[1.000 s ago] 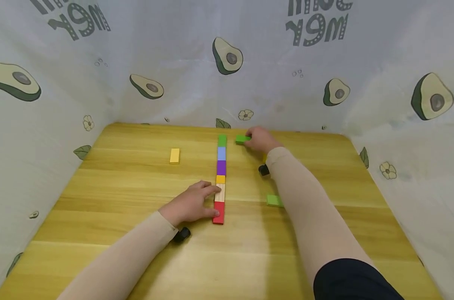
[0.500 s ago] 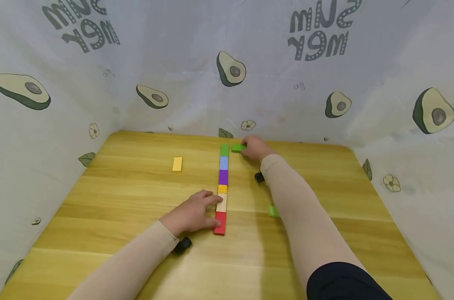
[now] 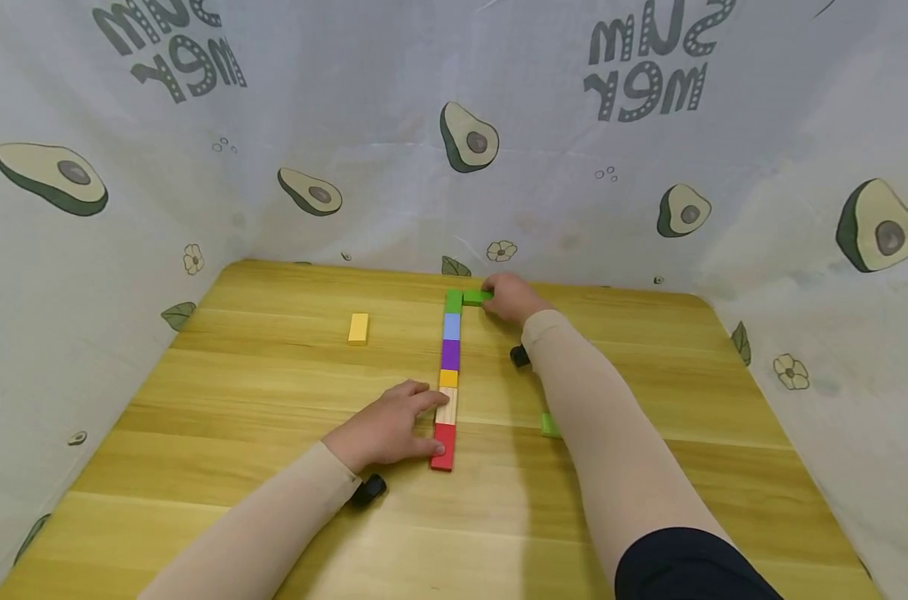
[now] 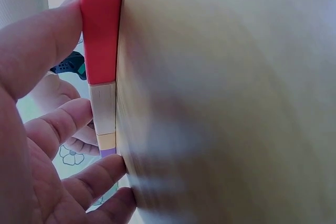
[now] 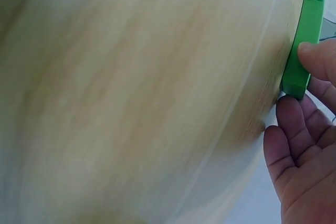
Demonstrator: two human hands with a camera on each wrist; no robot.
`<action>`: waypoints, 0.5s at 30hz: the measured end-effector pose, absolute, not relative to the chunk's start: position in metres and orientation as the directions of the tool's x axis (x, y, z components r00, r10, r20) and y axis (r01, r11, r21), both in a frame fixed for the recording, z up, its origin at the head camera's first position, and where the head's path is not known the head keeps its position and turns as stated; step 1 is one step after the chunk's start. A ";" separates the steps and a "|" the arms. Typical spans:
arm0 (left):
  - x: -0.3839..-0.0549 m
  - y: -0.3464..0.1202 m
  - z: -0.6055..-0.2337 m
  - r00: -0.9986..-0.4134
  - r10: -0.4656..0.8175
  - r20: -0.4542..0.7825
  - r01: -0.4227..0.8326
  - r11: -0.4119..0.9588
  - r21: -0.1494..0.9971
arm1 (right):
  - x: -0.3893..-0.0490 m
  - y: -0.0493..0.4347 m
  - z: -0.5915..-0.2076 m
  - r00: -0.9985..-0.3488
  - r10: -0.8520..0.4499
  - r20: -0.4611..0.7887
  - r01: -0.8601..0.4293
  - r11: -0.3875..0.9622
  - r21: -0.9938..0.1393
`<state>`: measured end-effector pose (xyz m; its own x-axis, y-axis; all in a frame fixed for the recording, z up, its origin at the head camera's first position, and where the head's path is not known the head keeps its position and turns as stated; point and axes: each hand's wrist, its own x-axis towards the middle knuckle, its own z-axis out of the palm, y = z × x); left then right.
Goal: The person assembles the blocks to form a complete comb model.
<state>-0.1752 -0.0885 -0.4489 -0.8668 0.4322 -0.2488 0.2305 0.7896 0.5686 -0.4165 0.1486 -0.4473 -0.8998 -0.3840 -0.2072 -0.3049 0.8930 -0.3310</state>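
A straight row of flat blocks runs away from me. Nearest is a red block, then a pale wood block, a small yellow block, a purple block, a light blue block and a green block. My left hand lies along the row's left side, thumb on the red block and index finger on the wood one, fingers spread. At the far end, my right hand pinches a second green block by its right end. That block lies crosswise, its left end against the row's green block.
A yellow-orange block lies left of the row. On the right, a light green block is partly covered by my right forearm. A printed cloth hangs behind the table's far edge.
My right hand has slid the green block leftward until it meets the row's far end. The left hand keeps its place on the row. The head view has tilted slightly up.
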 end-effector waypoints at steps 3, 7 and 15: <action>-0.176 -0.088 -0.450 -0.867 0.431 -0.250 0.231 0.793 0.563 | -0.417 0.148 -0.446 -0.899 -0.379 -0.221 -0.294 0.895 -0.336; -0.176 -0.089 -0.452 -0.867 0.435 -0.243 0.240 0.791 0.563 | -0.416 0.147 -0.445 -0.899 -0.374 -0.227 -0.287 0.895 -0.341; -0.176 -0.089 -0.453 -0.868 0.435 -0.240 0.238 0.789 0.566 | -0.414 0.146 -0.444 -0.890 -0.390 -0.234 -0.298 0.889 -0.348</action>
